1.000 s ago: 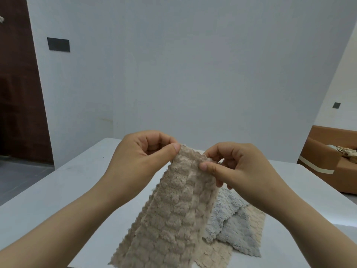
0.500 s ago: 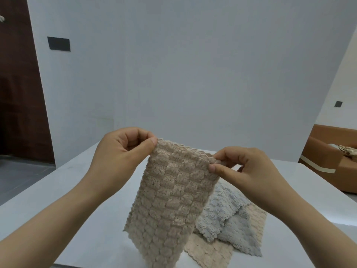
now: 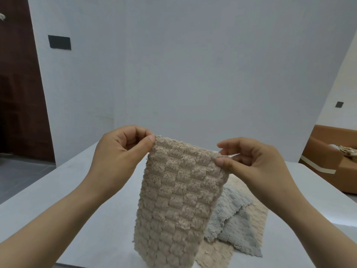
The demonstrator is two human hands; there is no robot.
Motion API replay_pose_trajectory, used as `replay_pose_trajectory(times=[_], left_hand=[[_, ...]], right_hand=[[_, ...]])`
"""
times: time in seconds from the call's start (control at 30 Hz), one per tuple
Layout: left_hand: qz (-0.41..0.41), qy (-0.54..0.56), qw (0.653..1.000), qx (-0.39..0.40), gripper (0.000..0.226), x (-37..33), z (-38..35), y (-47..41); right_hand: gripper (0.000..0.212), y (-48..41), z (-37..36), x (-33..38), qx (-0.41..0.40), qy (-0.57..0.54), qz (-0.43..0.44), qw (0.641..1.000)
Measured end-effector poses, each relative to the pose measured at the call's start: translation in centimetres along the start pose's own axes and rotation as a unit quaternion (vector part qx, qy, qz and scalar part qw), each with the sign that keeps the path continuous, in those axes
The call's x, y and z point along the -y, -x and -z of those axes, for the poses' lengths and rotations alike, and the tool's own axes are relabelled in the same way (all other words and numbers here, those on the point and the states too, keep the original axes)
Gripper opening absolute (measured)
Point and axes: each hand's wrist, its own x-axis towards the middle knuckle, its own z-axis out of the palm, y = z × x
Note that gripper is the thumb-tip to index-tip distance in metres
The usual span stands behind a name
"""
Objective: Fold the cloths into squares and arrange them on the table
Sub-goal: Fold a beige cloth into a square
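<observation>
Left hand [image 3: 119,153]: thumb and curled fingers pinch the upper left corner of a beige textured cloth [image 3: 177,200]. Right hand [image 3: 255,165]: thumb and index finger pinch the upper right corner of the same cloth; the remaining fingers are loosely curled behind it. The cloth is held up above the white table [image 3: 48,206] and hangs as a long panel between the two hands, its top edge sloping slightly down toward the right hand. Its lower end reaches the bottom of the view; whether it touches the table cannot be determined.

On the table behind and to the right of the hanging cloth lies a rumpled grey cloth [image 3: 237,225], resting on a flat light beige cloth [image 3: 214,254] that protrudes from beneath it.

Beyond the table stands a plain pale wall. A brown sofa [image 3: 328,157] occupies the far right.
</observation>
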Motion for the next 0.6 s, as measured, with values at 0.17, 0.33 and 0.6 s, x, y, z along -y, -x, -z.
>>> replay_pose_trajectory(times=[0.17, 0.33, 0.6], left_hand=[[-0.007, 0.007, 1.0, 0.014, 0.01, 0.0, -0.3, 0.2], [-0.047, -0.027, 0.997, 0.061, 0.012, -0.6, -1.5, 1.3], [-0.085, -0.052, 0.99, 0.095, 0.012, -1.6, -2.2, 1.9]], right_hand=[[0.014, 0.0, 0.4, 0.0, 0.043, 0.055, -0.013, 0.997], [0.028, 0.3, -0.5, 1.1, 0.108, 0.086, 0.008, 0.99], [0.006, -0.3, -2.5, 2.9, 0.127, 0.05, 0.065, 0.989]])
